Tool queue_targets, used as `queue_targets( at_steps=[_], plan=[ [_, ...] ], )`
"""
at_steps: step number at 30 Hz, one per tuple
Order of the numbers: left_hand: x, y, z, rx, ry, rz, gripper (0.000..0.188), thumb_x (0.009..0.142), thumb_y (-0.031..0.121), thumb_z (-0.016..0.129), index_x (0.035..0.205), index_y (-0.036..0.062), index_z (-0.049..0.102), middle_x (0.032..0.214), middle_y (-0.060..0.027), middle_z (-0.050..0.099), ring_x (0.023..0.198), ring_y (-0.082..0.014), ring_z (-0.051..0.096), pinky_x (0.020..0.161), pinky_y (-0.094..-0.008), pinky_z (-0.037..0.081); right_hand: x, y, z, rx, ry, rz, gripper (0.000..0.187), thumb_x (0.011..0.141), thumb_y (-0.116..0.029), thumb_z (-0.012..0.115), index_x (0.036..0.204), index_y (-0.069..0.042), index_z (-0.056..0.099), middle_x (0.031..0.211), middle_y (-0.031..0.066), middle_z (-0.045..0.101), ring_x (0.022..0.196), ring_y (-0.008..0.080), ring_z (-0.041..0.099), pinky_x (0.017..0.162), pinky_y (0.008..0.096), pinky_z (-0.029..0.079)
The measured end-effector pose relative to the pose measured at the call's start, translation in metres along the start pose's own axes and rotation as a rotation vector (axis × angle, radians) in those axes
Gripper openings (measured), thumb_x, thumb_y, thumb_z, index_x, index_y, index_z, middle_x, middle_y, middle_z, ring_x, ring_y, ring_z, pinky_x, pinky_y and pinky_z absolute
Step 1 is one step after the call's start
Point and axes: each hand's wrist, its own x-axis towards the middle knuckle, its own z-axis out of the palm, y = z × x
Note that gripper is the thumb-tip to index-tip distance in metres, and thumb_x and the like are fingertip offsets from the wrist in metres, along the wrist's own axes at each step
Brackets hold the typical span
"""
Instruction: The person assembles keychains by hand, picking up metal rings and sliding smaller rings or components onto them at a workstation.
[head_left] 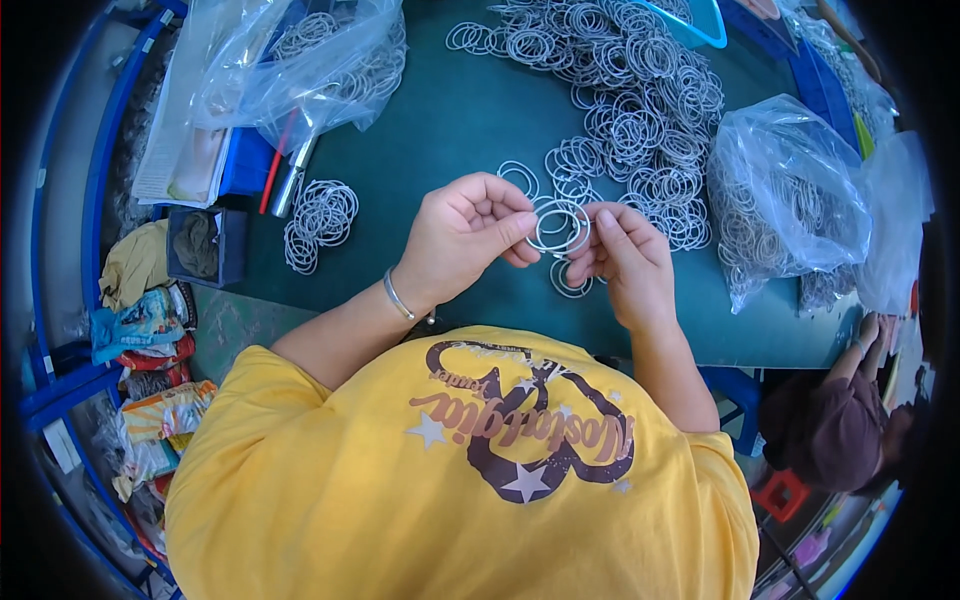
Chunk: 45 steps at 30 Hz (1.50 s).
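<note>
Between my two hands, just above the green table (420, 110), are a few thin silver metal rings (560, 228). My left hand (470, 222) pinches their left edge between thumb and fingers. At their right edge, my right hand (625, 258) closes its thumb and fingertips on them. The rings overlap, so I cannot tell which hand grips which ring. Loose rings lie on the table right behind my fingers, joining a large heap of rings (650, 120) that stretches to the far side. A smaller pile of rings (320, 222) lies to the left.
Clear plastic bags of rings stand at the right (785, 200) and far left (330, 60). Near the left bag lie a red pen (270, 180), a silver tool (290, 187) and papers (180, 155). A turquoise basket (700, 22) sits at the back. Another person (830, 425) is at right.
</note>
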Motion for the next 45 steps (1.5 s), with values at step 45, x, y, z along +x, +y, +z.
queue_targets(
  at_steps=[45],
  plan=[
    [0.0, 0.001, 0.0, 0.086, -0.142, -0.132, 0.013, 0.09, 0.008, 0.058, 0.097, -0.0031, 0.06, 0.08, -0.0073, 0.064, 0.066, -0.0133, 0.064, 0.061, -0.0237, 0.055, 0.001, -0.009, -0.01, -0.071, -0.094, 0.09, 0.017, 0.092, -0.016, 0.056, 0.091, 0.0, 0.061, 0.073, 0.0043, 0.063, 0.056, 0.0086, 0.059, 0.05, 0.0187, 0.045]
  ],
)
